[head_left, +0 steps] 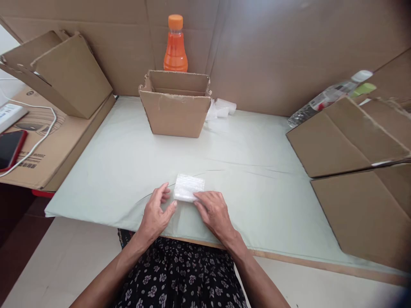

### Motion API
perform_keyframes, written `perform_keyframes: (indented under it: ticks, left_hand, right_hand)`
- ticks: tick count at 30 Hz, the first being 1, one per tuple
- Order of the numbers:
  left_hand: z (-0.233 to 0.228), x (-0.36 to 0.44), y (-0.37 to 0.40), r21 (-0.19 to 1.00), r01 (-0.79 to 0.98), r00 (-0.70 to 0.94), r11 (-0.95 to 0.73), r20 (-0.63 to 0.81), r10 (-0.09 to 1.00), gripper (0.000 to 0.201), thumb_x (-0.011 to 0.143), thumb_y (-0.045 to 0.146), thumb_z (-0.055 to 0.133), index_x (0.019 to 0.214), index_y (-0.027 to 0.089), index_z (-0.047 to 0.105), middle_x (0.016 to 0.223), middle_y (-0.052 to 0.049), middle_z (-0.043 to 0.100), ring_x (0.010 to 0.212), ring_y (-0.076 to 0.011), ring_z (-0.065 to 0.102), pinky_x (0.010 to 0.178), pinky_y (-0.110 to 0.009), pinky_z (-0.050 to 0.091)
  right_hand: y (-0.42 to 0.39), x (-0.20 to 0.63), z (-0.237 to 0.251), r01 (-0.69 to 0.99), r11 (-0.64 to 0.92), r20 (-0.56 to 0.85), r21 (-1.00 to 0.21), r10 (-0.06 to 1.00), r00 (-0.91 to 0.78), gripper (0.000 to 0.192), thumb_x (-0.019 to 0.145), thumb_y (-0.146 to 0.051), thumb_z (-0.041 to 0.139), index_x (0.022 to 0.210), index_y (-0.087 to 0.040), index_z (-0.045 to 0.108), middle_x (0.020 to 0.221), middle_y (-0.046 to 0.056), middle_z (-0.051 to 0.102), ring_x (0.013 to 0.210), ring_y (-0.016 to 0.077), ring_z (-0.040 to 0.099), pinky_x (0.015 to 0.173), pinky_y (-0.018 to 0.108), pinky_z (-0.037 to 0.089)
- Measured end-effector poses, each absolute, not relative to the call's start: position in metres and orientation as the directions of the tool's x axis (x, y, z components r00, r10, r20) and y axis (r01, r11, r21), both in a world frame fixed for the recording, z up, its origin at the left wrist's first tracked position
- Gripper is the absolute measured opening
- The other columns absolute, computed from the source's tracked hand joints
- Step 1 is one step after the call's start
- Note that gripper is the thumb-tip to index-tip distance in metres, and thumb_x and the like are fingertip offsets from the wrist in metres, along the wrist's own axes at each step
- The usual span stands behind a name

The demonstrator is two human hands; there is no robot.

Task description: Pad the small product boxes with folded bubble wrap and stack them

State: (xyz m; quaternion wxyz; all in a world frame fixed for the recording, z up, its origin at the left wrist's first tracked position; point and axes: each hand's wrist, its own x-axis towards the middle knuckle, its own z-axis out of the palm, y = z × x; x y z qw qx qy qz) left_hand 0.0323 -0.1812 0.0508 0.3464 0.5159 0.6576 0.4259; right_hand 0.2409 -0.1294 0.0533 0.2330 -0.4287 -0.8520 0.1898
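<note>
A small flat packet in whitish bubble wrap [189,183] lies on the pale green cloth of the table, close to the front edge. My right hand [213,210] has its thumb and fingers closed on the packet's near right corner. On the other side, my left hand [158,209] is open, with thumb and fingers apart. Its thumb tip comes close to the packet's near left corner; whether it touches I cannot tell. What the wrap encloses is hidden.
An open cardboard box [176,113] stands at the back, before an orange bottle [175,47]. Translucent rolled pieces [224,107] lie beside it. More cardboard boxes [343,137] and a clear bottle [321,102] are at right. At left, a phone [11,147] rests on a carton [58,149].
</note>
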Motion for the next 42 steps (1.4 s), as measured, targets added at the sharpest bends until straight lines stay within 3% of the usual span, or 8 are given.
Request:
perform_keyframes:
  ticks: [4, 9, 11, 16, 22, 25, 30, 42]
  left_hand:
    - [0.062, 0.04, -0.194, 0.946, -0.192, -0.152, 0.261, -0.292, 0.944, 0.086, 0.084, 0.04, 0.07, 0.155, 0.018, 0.026, 0.133, -0.015, 0.061, 0.115, -0.0257, 0.064, 0.101, -0.042, 0.052]
    - [0.07, 0.059, -0.186, 0.904, -0.316, -0.118, 0.288, -0.339, 0.933, 0.086, 0.083, 0.038, 0.073, 0.155, 0.02, 0.029, 0.115, -0.009, 0.068, 0.1, -0.0219, 0.067, 0.091, -0.034, 0.054]
    - [0.068, 0.062, -0.181, 0.924, -0.27, -0.087, 0.27, -0.302, 0.949, 0.082, 0.084, 0.037, 0.072, 0.153, 0.02, 0.032, 0.113, -0.009, 0.068, 0.096, -0.0211, 0.067, 0.088, -0.034, 0.056]
    - [0.08, 0.045, -0.15, 0.979, 0.204, -0.113, 0.01, 0.014, 0.994, 0.066, 0.088, 0.035, 0.067, 0.147, 0.02, 0.042, 0.116, -0.01, 0.067, 0.104, -0.0225, 0.066, 0.095, -0.039, 0.054]
    - [0.156, -0.002, -0.028, 0.366, 0.849, 0.035, -0.382, 0.681, 0.731, 0.043, 0.089, 0.019, 0.058, 0.132, 0.02, 0.056, 0.136, -0.013, 0.059, 0.137, -0.0302, 0.047, 0.116, -0.052, 0.036]
    - [0.179, -0.018, 0.041, 0.242, 0.92, 0.079, -0.31, 0.659, 0.748, 0.051, 0.08, 0.013, 0.059, 0.131, 0.016, 0.056, 0.131, -0.014, 0.062, 0.14, -0.0345, 0.043, 0.117, -0.056, 0.03]
    - [0.18, -0.027, 0.078, 0.231, 0.917, 0.165, -0.324, 0.522, 0.837, 0.02, 0.077, 0.01, 0.052, 0.089, 0.019, 0.066, 0.086, -0.007, 0.071, 0.093, -0.026, 0.063, 0.1, -0.05, 0.046]
    - [0.186, 0.009, -0.127, 0.142, 0.778, 0.464, -0.613, 0.528, 0.711, 0.034, 0.085, 0.002, 0.053, 0.109, 0.023, 0.065, 0.097, -0.002, 0.075, 0.099, -0.0197, 0.068, 0.118, -0.054, 0.037]
  right_hand:
    - [-0.133, 0.238, 0.056, 0.526, 0.367, 0.078, -0.767, 0.867, -0.492, 0.025, 0.099, -0.028, 0.054, 0.117, -0.024, 0.07, 0.106, 0.006, 0.076, 0.095, 0.0223, 0.069, 0.086, 0.039, 0.053]
    - [-0.134, 0.245, 0.064, 0.472, 0.297, 0.082, -0.83, 0.902, -0.423, 0.045, 0.09, -0.042, 0.066, 0.131, -0.024, 0.063, 0.135, 0.012, 0.064, 0.124, 0.0282, 0.06, 0.102, 0.045, 0.049]
    - [-0.128, 0.249, 0.068, 0.429, 0.23, 0.04, -0.874, 0.912, -0.408, 0.063, 0.084, -0.046, 0.072, 0.14, -0.022, 0.056, 0.14, 0.013, 0.061, 0.124, 0.0282, 0.059, 0.1, 0.042, 0.051]
    - [-0.114, 0.254, 0.07, 0.361, 0.142, -0.032, -0.922, 0.9, -0.435, 0.022, 0.09, -0.041, 0.063, 0.093, -0.02, 0.069, 0.084, 0.002, 0.071, 0.078, 0.0165, 0.064, 0.075, 0.027, 0.052]
    - [-0.112, 0.275, 0.057, 0.398, 0.074, -0.01, -0.915, 0.979, -0.204, 0.026, 0.09, -0.045, 0.062, 0.087, -0.02, 0.068, 0.076, 0.001, 0.067, 0.067, 0.0146, 0.06, 0.066, 0.024, 0.049]
    - [-0.115, 0.288, 0.053, 0.399, 0.04, -0.026, -0.916, 0.987, -0.159, 0.029, 0.09, -0.047, 0.061, 0.087, -0.019, 0.069, 0.075, 0.001, 0.068, 0.067, 0.0149, 0.061, 0.064, 0.023, 0.05]
    - [-0.119, 0.307, 0.054, 0.413, 0.039, 0.025, -0.91, 0.999, -0.039, 0.03, 0.088, -0.048, 0.064, 0.086, -0.019, 0.07, 0.073, 0.002, 0.068, 0.064, 0.0146, 0.062, 0.062, 0.022, 0.052]
    - [-0.086, 0.338, 0.155, 0.398, 0.334, 0.433, -0.855, 0.881, 0.189, 0.022, 0.078, -0.039, 0.083, 0.095, -0.027, 0.076, 0.088, 0.005, 0.075, 0.075, 0.0208, 0.068, 0.065, 0.034, 0.057]
